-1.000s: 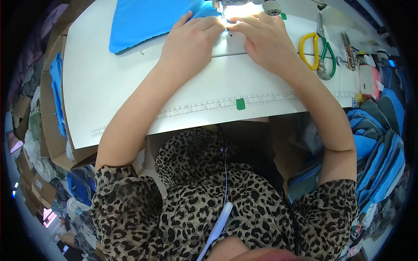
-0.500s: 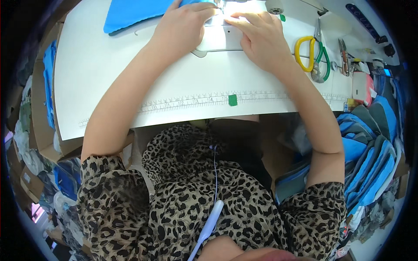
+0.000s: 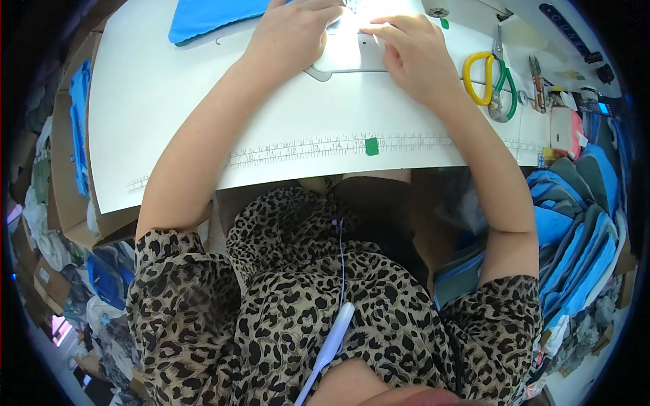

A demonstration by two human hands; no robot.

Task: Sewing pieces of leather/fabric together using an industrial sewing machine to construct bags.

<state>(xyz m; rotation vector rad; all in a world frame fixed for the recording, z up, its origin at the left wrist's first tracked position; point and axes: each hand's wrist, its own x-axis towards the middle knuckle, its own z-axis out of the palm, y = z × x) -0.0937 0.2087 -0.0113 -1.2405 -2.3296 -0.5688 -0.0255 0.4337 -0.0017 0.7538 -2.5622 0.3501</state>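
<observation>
At the top edge my left hand [image 3: 291, 39] rests over a blue fabric piece [image 3: 218, 19] with a dark underside. Its fingers are bent together on the cloth and point right, toward the bright spot at the sewing machine's needle. Across from it, my right hand [image 3: 421, 59] has its index finger reaching left to the same spot and its thumb tucked below. Glare hides whatever lies between those right fingertips. Between the hands shows the machine's pale metal bed plate [image 3: 351, 59].
Right of my hands lie scissors [image 3: 493, 78] with yellow and green handles, then small snips [image 3: 537, 84]. A measuring tape strip [image 3: 291, 150] runs along the white table's [image 3: 169, 88] front edge. Stacked blue and grey fabric pieces [image 3: 575, 237] sit at the right; a cardboard box [image 3: 71, 176] stands left.
The whole view has shifted slightly, with the table and tools appearing higher and a little to the right. Both hands stay by the needle, and the blue fabric shows slightly less.
</observation>
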